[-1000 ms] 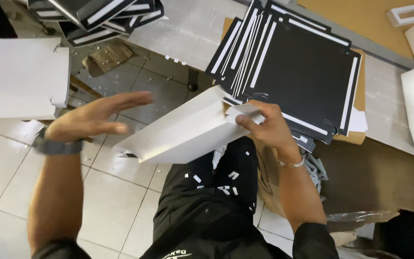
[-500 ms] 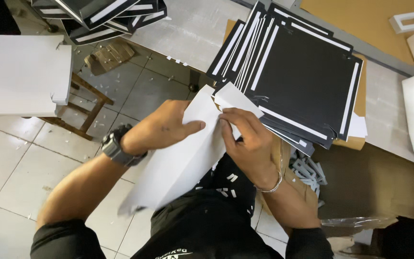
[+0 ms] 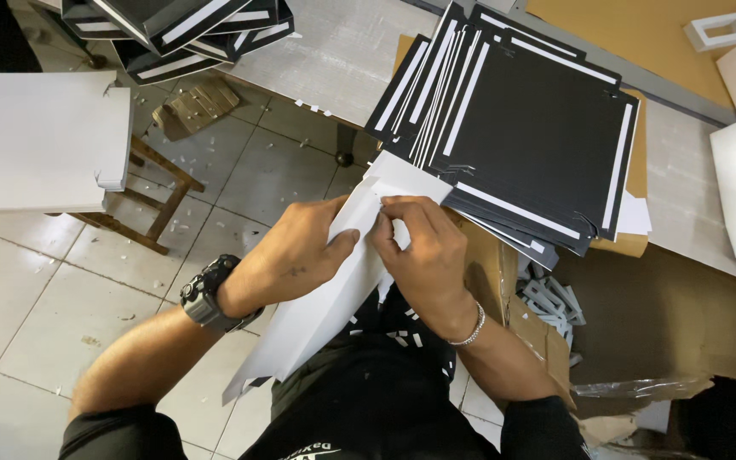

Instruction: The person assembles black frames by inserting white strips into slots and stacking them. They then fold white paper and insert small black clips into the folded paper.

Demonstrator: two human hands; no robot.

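a: what are the hands doing?

b: both hands are on a white card sheet (image 3: 317, 315). a second ago the left hand (image 3: 296, 255) was flat and open, off to the side. now it is closed round the sheet's top edge, thumb on the front.

a: and the other one?

b: the right hand (image 3: 423, 255) was holding the sheet's far corner before. now it sits right beside the left hand, and its fingertips (image 3: 389, 209) pinch a small bit at the top of the sheet.

a: where is the sheet now?

b: it was lying nearly flat in the air before. now it is tipped up, long and slanted, over the person's lap. its top end touches the near edge of the stack of black sheets (image 3: 521, 136) on the counter (image 3: 342, 60).

a: so what does that tell us?

b: i think the hands are now working on the top edge, maybe folding or picking at a small flap. i cannot see the flap well.

a: anything else close by?

b: a white flat board (image 3: 40, 140) rests on a wooden stool (image 3: 159, 204) at the left.
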